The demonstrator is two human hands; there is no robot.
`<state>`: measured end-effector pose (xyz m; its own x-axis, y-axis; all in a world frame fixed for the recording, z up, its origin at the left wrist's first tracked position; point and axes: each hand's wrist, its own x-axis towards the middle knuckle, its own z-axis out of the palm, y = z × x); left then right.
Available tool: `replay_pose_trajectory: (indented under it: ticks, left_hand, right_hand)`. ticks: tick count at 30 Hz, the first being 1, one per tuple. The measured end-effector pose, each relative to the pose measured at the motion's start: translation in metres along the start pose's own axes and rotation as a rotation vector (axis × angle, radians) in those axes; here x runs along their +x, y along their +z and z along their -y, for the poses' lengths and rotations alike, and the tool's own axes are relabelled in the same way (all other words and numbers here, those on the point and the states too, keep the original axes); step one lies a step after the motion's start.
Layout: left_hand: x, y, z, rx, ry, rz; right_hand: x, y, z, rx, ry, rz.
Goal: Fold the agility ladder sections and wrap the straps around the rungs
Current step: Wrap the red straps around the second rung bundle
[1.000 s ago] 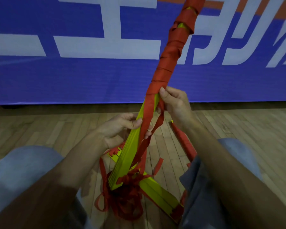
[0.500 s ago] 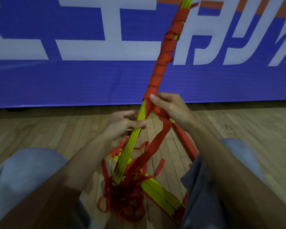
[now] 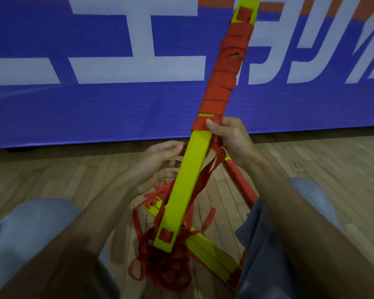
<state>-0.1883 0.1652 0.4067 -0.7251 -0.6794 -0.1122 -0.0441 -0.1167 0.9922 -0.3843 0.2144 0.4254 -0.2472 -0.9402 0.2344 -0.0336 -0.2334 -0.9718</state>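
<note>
I hold a stack of yellow ladder rungs (image 3: 188, 180) upright between my knees, flat face towards me. Red strap wrap (image 3: 222, 83) covers its upper half, up to just below the yellow top end. My right hand (image 3: 231, 141) grips the stack at the lower edge of the wrap, thumb pressing the last red turn. A loose strap tail (image 3: 207, 175) hangs from under that hand down to a tangled pile of strap (image 3: 160, 266) on the floor. My left hand (image 3: 160, 165) hovers at the stack's left edge, fingers loosely curved, holding nothing I can see.
Another bundle wrapped in red (image 3: 240, 182) lies on the wooden floor (image 3: 52, 175) by my right knee. More yellow rungs (image 3: 209, 253) lie flat under the strap pile. A blue banner (image 3: 95, 108) stands close ahead. My knees flank the work.
The stack has turned from edge-on to flat face towards me and sits lower, its top end now in view. My left hand has let go of the rungs. My right hand stays on the wrap.
</note>
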Motion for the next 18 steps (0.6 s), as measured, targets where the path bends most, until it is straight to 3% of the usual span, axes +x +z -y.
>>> replay_pose_trajectory:
  ticks: [4,10,14,18]
  left_hand:
    - [-0.003,0.006,0.008,-0.033,-0.013,0.218]
    - [-0.002,0.013,0.013,-0.247,-0.003,0.406]
    - [-0.001,0.010,0.014,-0.254,-0.012,0.416]
    - [-0.001,0.006,0.014,-0.160,0.027,0.348]
  right_hand:
    - [-0.001,0.002,0.002,0.122,-0.075,0.026]
    - [-0.005,0.000,0.007,0.351,-0.115,0.043]
    - [-0.007,-0.004,0.009,0.421,-0.109,0.099]
    - [-0.005,-0.005,0.009,0.343,-0.089,0.134]
